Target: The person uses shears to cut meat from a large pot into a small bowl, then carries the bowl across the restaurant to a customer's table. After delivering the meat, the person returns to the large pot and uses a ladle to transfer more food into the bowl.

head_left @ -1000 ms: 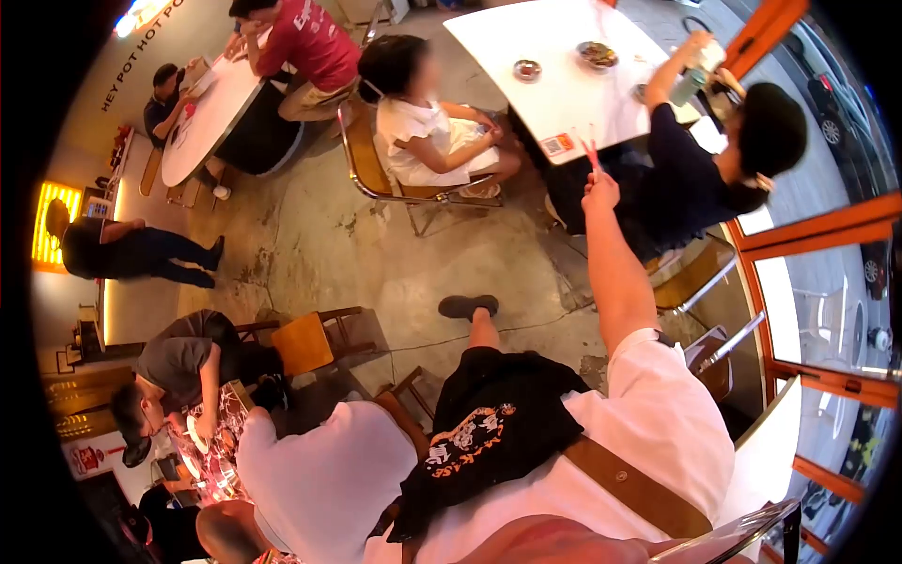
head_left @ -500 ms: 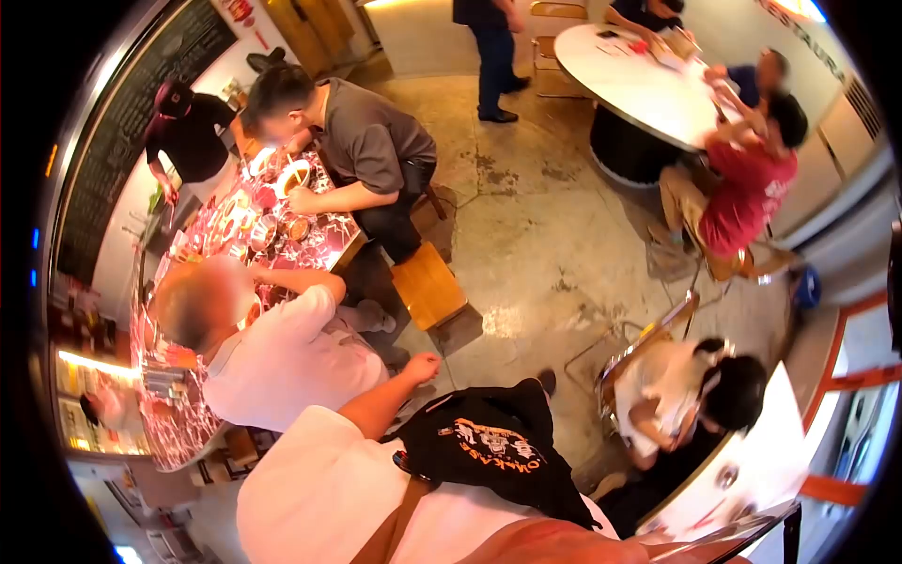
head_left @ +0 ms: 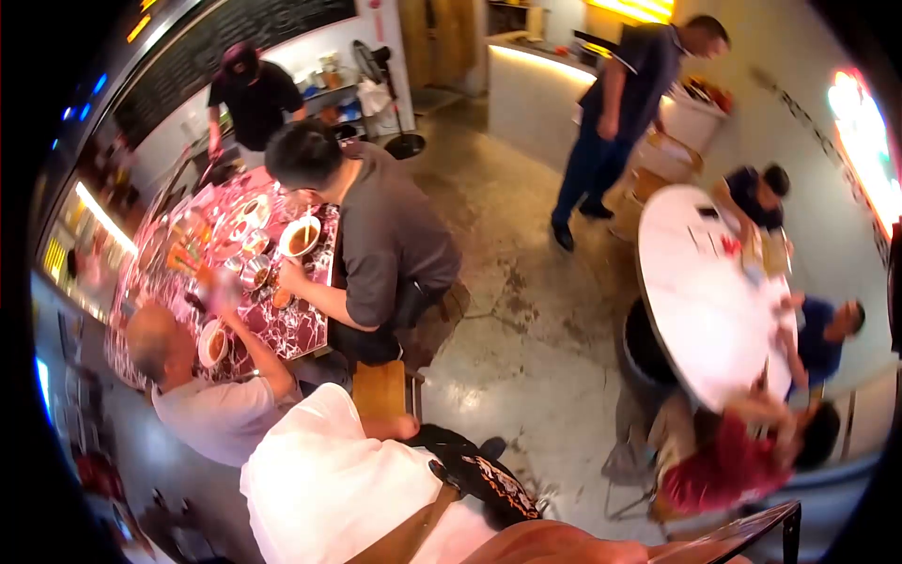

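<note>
Just beyond my white sleeve, my left hand [head_left: 402, 428] shows as a small rounded shape, held low against my black apron [head_left: 460, 462]. Its fingers are not distinct, and most of the forearm is hidden by the sleeve. An orange print marks the apron, and a brown strap [head_left: 409, 526] crosses my white shirt [head_left: 329, 470]. Close past the hand stands a wooden stool [head_left: 380, 387]. Nowhere in the frame does my right hand show.
Two people sit at a red marbled table [head_left: 299, 329] with bowls, including a white bowl [head_left: 300, 237]; another person stands behind it. At right, several people sit round a white oval table [head_left: 695, 310]. A person in dark clothes [head_left: 625, 103] stands near a lit counter [head_left: 536, 89].
The view has tilted up, showing more of the far counter and standing person. My left hand has drawn in toward my body. The seated person at lower right has left view.
</note>
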### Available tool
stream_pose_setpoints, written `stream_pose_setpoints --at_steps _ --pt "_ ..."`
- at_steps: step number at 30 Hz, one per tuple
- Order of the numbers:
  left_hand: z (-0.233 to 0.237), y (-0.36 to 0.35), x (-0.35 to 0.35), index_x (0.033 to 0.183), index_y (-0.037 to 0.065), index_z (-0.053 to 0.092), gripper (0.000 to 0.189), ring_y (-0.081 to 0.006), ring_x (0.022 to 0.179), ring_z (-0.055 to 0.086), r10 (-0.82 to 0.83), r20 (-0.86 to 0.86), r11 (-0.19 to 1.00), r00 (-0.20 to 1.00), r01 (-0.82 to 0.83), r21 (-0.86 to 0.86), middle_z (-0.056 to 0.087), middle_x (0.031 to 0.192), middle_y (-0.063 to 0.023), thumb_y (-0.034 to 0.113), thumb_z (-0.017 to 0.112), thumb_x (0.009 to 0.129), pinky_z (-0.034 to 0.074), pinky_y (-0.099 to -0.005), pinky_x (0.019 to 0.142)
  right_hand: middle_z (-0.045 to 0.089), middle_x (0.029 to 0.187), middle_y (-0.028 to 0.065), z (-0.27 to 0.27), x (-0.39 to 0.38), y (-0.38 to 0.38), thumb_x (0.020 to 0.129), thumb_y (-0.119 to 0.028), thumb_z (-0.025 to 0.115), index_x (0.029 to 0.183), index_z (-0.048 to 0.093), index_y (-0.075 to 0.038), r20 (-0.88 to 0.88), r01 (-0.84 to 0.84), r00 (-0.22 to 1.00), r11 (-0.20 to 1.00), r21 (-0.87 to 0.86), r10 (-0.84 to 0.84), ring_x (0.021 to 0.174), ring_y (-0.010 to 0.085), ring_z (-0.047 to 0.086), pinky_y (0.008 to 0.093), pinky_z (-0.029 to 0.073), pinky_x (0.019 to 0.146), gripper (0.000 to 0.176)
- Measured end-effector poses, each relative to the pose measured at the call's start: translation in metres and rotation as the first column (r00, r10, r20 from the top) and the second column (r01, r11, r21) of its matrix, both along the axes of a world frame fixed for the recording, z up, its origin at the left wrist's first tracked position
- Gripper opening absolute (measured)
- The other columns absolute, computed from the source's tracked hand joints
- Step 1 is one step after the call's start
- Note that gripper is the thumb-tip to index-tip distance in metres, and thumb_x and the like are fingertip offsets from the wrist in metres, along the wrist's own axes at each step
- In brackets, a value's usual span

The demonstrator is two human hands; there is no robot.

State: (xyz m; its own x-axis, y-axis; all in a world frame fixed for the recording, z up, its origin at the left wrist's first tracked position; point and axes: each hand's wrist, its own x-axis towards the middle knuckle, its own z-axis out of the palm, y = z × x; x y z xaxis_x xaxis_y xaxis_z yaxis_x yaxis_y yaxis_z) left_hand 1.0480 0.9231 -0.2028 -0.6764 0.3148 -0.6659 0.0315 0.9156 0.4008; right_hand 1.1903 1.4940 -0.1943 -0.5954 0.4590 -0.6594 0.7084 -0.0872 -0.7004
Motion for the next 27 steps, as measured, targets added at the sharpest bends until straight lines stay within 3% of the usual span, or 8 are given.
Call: stream_pose_setpoints --at_steps 4,8,11,16,17,22,25,27 --pt "0.043 0.074 -0.090 0.086 0.011 0.072 0.025 -0.0291 0.078 0.068 0.568 -0.092 0.818 0.818 -0.548 0.175 0.071 0.084 -0.0134 0.031 0.059 0.083 0.053 -0.0403 0.070 0.057 0.120 0.0105 0.027 -0.212 0.051 0.092 -0.029 0.054 0.111 0.062 -0.022 -0.066 -0.274 0.959 0.961 0.044 0.277 0.108 0.0321 0.050 0.0441 0.040 0.087 0.023" --pt "0.025 0.110 -0.192 0.089 0.013 0.073 0.024 -0.0257 0.082 0.068 0.601 -0.113 0.796 0.791 -0.580 0.170 0.072 0.087 -0.0115 0.031 0.061 0.081 0.053 -0.0383 0.074 0.058 0.116 0.0114 0.035 -0.387 0.057 0.092 -0.028 0.053 0.109 0.062 -0.021 -0.069 -0.463 0.882 0.884 0.059 0.466 0.104 0.0318 0.051 0.0435 0.041 0.082 0.021" --pt "-0.075 0.104 -0.277 0.092 0.013 0.073 0.025 -0.0251 0.087 0.068 0.191 -0.146 0.945 0.971 -0.142 0.294 0.072 0.090 -0.0109 0.032 0.063 0.078 0.053 -0.0373 0.079 0.059 0.113 0.0121 0.028 -0.503 0.047 0.092 -0.027 0.053 0.107 0.062 -0.019 -0.046 -0.577 0.814 0.815 0.050 0.579 0.100 0.0316 0.053 0.0430 0.042 0.079 0.020" --pt "-0.106 0.122 -0.452 0.081 0.009 0.072 0.026 -0.0375 0.079 0.065 0.050 -0.354 0.984 0.934 0.013 0.175 0.069 0.084 -0.0186 0.028 0.055 0.081 0.052 -0.0477 0.069 0.060 0.109 0.0133 0.038 -0.646 0.057 0.092 -0.025 0.053 0.105 0.062 -0.017 0.073 -0.687 0.725 0.727 0.010 0.684 0.094 0.0312 0.055 0.0422 0.043 0.073 0.018" --pt "-0.047 0.127 -0.484 0.080 0.007 0.072 0.027 -0.0368 0.079 0.066 0.345 -0.264 0.931 0.901 -0.294 0.216 0.069 0.086 -0.0195 0.028 0.054 0.082 0.052 -0.0482 0.069 0.060 0.108 0.0135 0.041 -0.673 0.058 0.092 -0.024 0.053 0.104 0.062 -0.017 0.085 -0.694 0.717 0.719 0.007 0.692 0.093 0.0312 0.055 0.0420 0.043 0.072 0.017" --pt "0.054 0.111 -0.661 0.086 0.010 0.072 0.025 -0.0318 0.084 0.068 0.717 -0.225 0.678 0.660 -0.583 0.447 0.071 0.091 -0.0149 0.027 0.055 0.083 0.053 -0.0419 0.073 0.061 0.103 0.0147 0.046 -0.820 0.031 0.092 -0.022 0.053 0.101 0.062 -0.014 0.105 -0.725 0.683 0.688 -0.028 0.723 0.087 0.0308 0.057 0.0413 0.045 0.066 0.015" --pt "0.076 0.091 -0.727 0.087 0.010 0.072 0.024 -0.0306 0.084 0.068 0.895 -0.089 0.407 0.438 -0.717 0.566 0.071 0.092 -0.0155 0.028 0.057 0.083 0.053 -0.0405 0.073 0.062 0.100 0.0154 0.025 -0.916 -0.013 0.092 -0.021 0.053 0.099 0.062 -0.013 0.110 -0.789 0.601 0.610 -0.076 0.792 0.083 0.0306 0.058 0.0408 0.045 0.063 0.015" --pt "0.053 0.061 -0.755 0.092 0.011 0.070 0.025 -0.0289 0.083 0.068 0.865 -0.163 0.488 0.475 -0.721 0.493 0.071 0.090 -0.0113 0.033 0.057 0.088 0.052 -0.0403 0.073 0.063 0.099 0.0159 0.007 -0.988 -0.050 0.092 -0.021 0.052 0.098 0.062 -0.012 0.110 -0.847 0.508 0.518 -0.114 0.854 0.081 0.0304 0.059 0.0405 0.046 0.060 0.014"
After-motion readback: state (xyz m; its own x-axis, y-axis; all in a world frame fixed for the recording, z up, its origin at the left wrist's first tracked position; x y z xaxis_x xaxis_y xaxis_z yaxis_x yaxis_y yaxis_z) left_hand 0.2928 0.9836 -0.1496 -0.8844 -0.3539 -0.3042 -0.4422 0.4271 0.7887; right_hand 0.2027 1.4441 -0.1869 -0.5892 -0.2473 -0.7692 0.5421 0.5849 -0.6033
